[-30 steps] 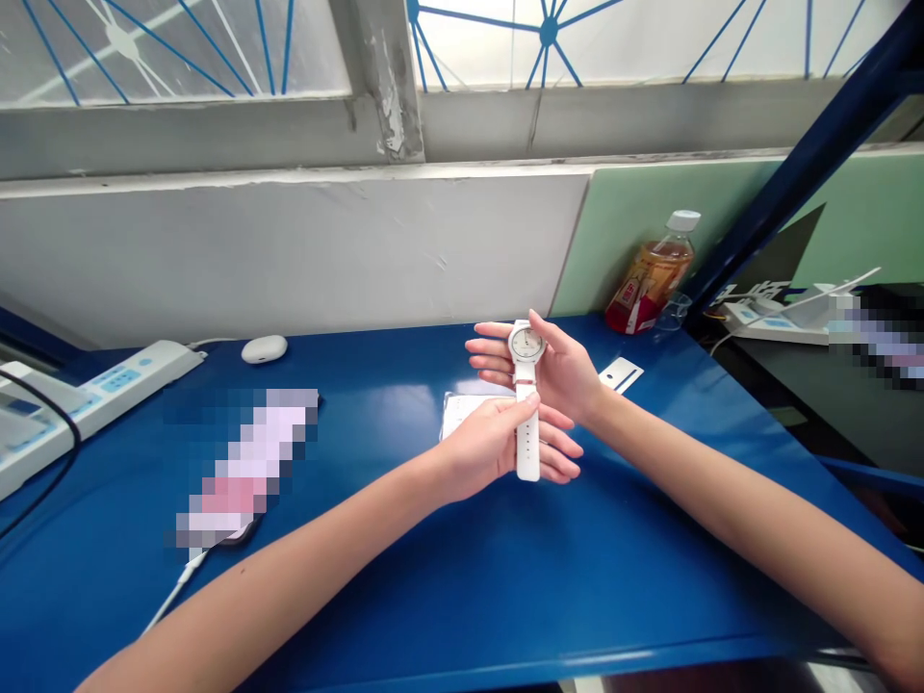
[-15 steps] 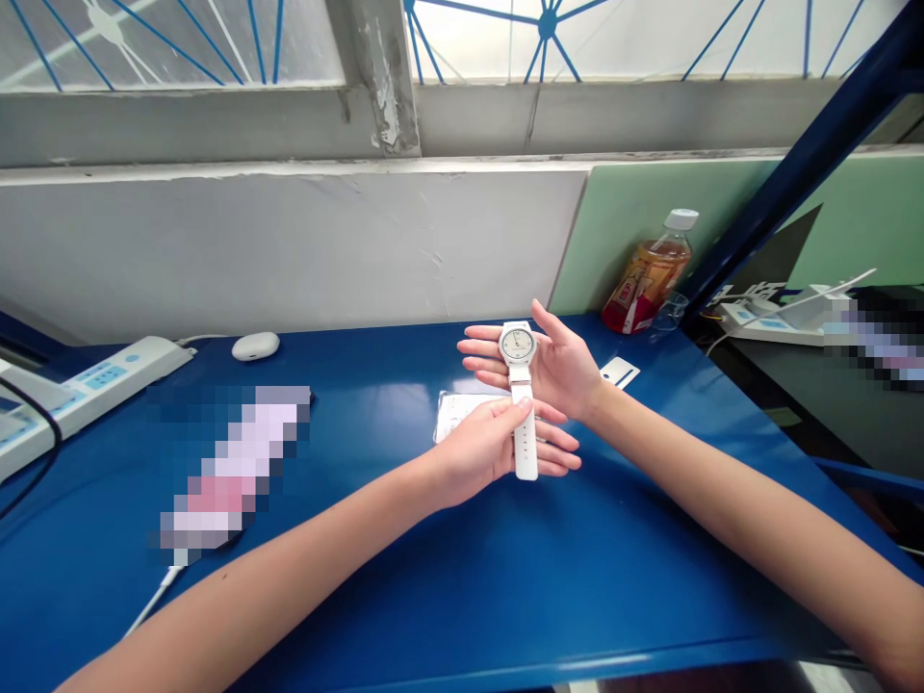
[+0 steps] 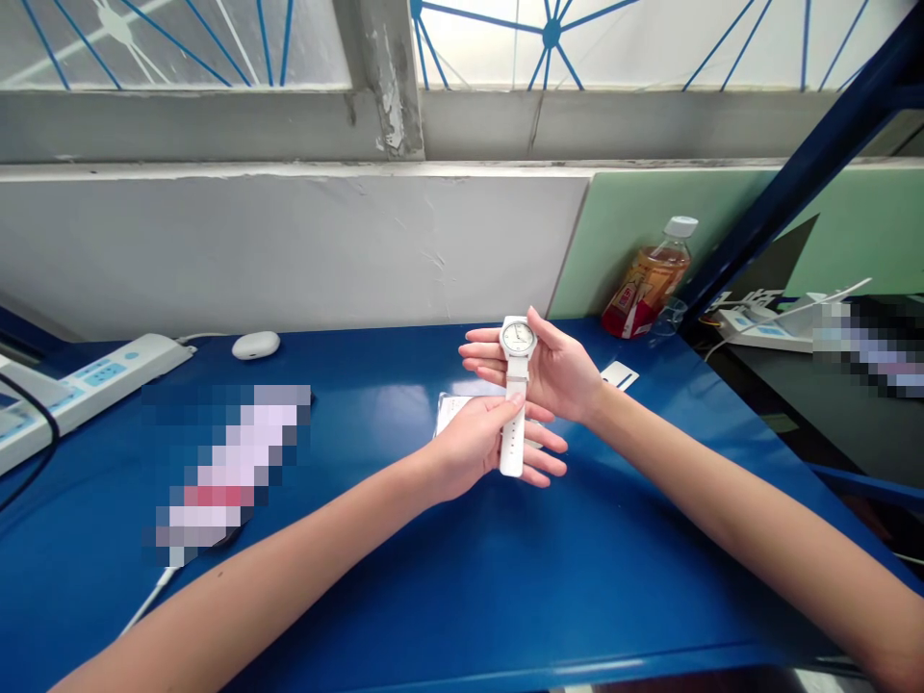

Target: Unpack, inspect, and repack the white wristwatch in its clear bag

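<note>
A white wristwatch with a round dial lies face up, its long strap pointing toward me. My left hand pinches the strap, thumb on top and the other fingers stretched out beneath it. Behind the dial is my right hand, palm up, its fingers extended to the left and its thumb raised. The watch head rests over that palm and fingers; whether it bears weight there I cannot tell. Partly covered by my left hand, a flat clear packet with white contents lies on the table.
The blue table holds a pixelated phone-like object with a white cable, a white earbud case and a power strip at left. At the back right stand a drink bottle and, nearer, a small white card. A blue post slants at right.
The lower end of the strap and my left hand have shifted slightly left, so the watch tilts a little more. My right hand has hardly moved.
</note>
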The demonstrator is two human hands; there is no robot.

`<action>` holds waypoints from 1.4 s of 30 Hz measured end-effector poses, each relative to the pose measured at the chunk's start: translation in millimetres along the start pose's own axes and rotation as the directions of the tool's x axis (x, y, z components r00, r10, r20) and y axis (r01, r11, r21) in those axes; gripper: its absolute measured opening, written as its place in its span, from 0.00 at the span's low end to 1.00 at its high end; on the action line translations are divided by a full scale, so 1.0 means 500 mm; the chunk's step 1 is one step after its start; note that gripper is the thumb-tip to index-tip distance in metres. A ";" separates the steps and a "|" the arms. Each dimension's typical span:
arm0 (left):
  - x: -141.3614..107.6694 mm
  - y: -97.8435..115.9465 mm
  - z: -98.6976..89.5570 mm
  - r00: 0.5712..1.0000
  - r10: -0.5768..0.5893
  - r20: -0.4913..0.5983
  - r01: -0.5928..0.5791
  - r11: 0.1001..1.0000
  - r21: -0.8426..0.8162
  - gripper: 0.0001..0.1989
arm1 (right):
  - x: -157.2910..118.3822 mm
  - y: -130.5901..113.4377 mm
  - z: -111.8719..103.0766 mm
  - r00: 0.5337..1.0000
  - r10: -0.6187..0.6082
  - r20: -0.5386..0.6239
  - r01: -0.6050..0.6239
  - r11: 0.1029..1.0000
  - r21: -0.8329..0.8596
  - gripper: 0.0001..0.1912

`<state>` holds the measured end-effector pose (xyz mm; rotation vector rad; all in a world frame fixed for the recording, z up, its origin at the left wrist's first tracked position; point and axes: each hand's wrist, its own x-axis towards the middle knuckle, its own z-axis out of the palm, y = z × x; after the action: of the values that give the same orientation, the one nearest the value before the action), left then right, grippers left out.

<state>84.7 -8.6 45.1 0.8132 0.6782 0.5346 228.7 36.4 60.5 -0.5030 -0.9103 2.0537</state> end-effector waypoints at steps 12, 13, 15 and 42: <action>0.001 -0.001 -0.004 1.000 0.014 0.022 -0.013 1.000 -0.016 0.17 | -0.005 -0.009 0.008 1.000 0.025 0.009 -0.025 0.999 0.020 0.34; 0.000 0.000 -0.003 1.000 0.012 0.014 -0.012 1.000 -0.007 0.18 | -0.005 -0.010 0.009 1.000 0.013 0.010 -0.014 0.999 0.029 0.33; -0.001 0.002 -0.002 1.000 0.007 -0.012 -0.007 1.000 0.013 0.18 | -0.006 -0.012 0.007 1.000 -0.005 0.016 0.004 0.999 0.050 0.32; -0.002 -0.013 -0.003 0.990 0.142 0.005 -0.142 0.988 0.060 0.17 | -0.013 -0.015 0.010 0.999 -0.031 0.018 0.032 0.996 -0.079 0.16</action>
<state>83.8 -12.3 39.6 0.9228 0.6411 0.6452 233.3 32.2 69.4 -0.5114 -1.0063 2.0022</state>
